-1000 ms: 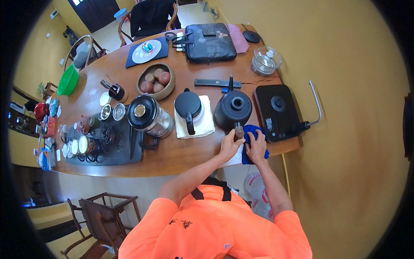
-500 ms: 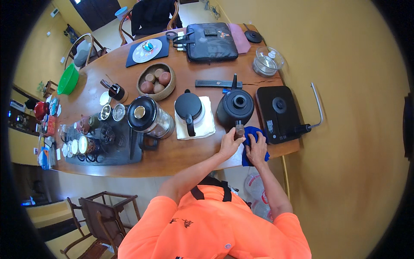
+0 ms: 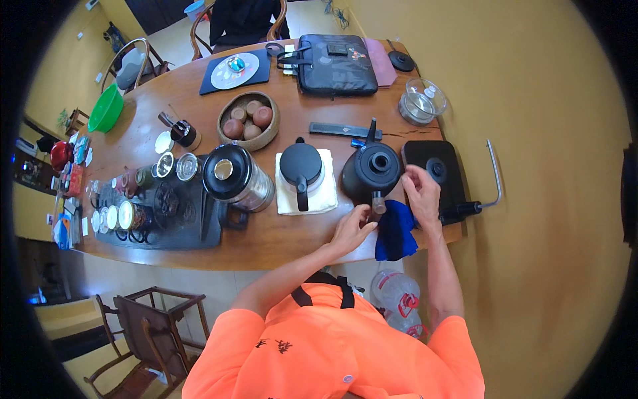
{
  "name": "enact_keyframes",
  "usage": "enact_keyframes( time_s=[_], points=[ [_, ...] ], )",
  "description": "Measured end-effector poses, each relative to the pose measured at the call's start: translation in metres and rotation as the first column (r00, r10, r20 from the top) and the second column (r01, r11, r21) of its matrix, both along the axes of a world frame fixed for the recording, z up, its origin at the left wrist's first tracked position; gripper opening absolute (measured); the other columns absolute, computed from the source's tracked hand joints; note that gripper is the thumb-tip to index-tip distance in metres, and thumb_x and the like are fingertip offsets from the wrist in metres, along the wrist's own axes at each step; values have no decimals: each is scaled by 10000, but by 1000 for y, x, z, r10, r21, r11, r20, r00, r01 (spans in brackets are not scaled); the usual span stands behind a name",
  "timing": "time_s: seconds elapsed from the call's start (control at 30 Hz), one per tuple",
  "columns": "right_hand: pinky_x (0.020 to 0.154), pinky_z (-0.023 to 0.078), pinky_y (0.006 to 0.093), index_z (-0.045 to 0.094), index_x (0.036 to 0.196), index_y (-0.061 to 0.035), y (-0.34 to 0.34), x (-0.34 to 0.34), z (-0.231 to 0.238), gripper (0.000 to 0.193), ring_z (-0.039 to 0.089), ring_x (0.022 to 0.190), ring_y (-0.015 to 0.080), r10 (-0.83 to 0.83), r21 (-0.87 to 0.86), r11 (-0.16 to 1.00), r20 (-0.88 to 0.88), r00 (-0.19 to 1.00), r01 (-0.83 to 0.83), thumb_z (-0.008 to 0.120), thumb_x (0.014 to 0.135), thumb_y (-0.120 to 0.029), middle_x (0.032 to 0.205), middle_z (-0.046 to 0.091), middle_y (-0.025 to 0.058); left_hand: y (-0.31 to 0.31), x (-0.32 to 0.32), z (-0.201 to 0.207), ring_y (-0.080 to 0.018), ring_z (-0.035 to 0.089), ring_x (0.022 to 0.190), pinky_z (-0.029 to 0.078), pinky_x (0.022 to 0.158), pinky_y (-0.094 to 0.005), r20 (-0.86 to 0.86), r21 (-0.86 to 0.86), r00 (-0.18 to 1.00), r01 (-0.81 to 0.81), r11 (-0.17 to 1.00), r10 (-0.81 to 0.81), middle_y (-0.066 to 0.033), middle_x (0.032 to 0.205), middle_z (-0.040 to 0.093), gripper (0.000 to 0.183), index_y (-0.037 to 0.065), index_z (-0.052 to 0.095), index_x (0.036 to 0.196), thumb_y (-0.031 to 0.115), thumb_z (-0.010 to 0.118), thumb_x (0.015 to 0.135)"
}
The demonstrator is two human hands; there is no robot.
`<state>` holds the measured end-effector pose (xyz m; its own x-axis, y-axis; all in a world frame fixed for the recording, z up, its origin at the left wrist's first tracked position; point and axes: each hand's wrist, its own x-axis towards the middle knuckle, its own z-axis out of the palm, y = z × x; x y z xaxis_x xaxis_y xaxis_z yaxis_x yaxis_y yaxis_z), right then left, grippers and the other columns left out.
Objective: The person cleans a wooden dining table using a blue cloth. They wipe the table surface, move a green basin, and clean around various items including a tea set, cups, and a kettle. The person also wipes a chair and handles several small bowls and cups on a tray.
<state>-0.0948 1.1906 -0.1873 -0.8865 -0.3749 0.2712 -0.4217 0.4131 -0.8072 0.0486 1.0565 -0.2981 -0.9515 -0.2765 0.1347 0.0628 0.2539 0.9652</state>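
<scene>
A black kettle (image 3: 369, 174) with a round lid knob stands at the table's right, its spout pointing away and its short brown-tipped handle (image 3: 379, 203) toward me. Just left of that handle is my left hand (image 3: 351, 231), its fingers loosely curled and apart from the thumb. My right hand (image 3: 423, 194) is raised at the kettle's right side, fingers bent near its wall; whether they touch it I cannot tell. Between my hands, a dark blue cloth (image 3: 397, 234) lies over the table's front edge, held by neither hand.
Right of the kettle sits a black heating base (image 3: 425, 151) with a bent metal pipe (image 3: 495, 173). To the left are a black-lidded pot (image 3: 299, 164) on a white towel (image 3: 325, 193), a glass kettle (image 3: 238, 176), a bowl of cups (image 3: 271, 136) and a dark tea tray (image 3: 179, 237).
My right hand has left the blue cloth and moved up and away to the kettle's right side. My left hand has let go of the handle and shifted slightly down.
</scene>
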Motion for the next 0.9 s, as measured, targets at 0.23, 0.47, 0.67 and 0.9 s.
enact_keyframes(
  time_s=[0.23, 0.47, 0.67, 0.9],
  points=[
    [809, 529, 449, 596, 1215, -73, -63, -10, 28, 478, 627, 969, 385, 192, 564, 823, -165, 967, -68, 738, 811, -287, 1126, 564, 177, -34, 28, -3, -307, 688, 840, 542, 752, -408, 208, 79, 964, 151, 985, -165, -169, 943, 696, 300, 8, 593, 1129, 200, 649, 905],
    [805, 518, 470, 610, 1142, -68, -68, -24, 6, 418, 610, 940, 407, 168, 517, 852, -131, 977, -77, 731, 778, -231, 1060, 554, 193, -18, -8, 13, -292, 670, 932, 530, 812, -388, 85, 80, 984, 152, 985, -158, -176, 1012, 683, 461, 3, 598, 1169, 319, 719, 857],
    [797, 512, 478, 618, 1067, -67, -74, -28, 2, 371, 603, 909, 412, 135, 509, 859, -122, 983, -55, 706, 733, -204, 1011, 557, 197, -17, -42, 29, -432, 655, 936, 498, 839, -471, 252, 245, 924, 227, 942, -289, -273, 965, 671, 600, -46, 597, 1074, 498, 684, 836],
    [808, 519, 479, 611, 1094, -78, -77, -32, 14, 408, 615, 922, 414, 186, 599, 790, -26, 982, -134, 718, 753, -273, 1034, 562, 188, -21, -43, 20, -372, 677, 950, 503, 823, -412, 271, 240, 913, 243, 940, -305, -254, 975, 680, 540, -10, 632, 1062, 480, 703, 848]
  ],
)
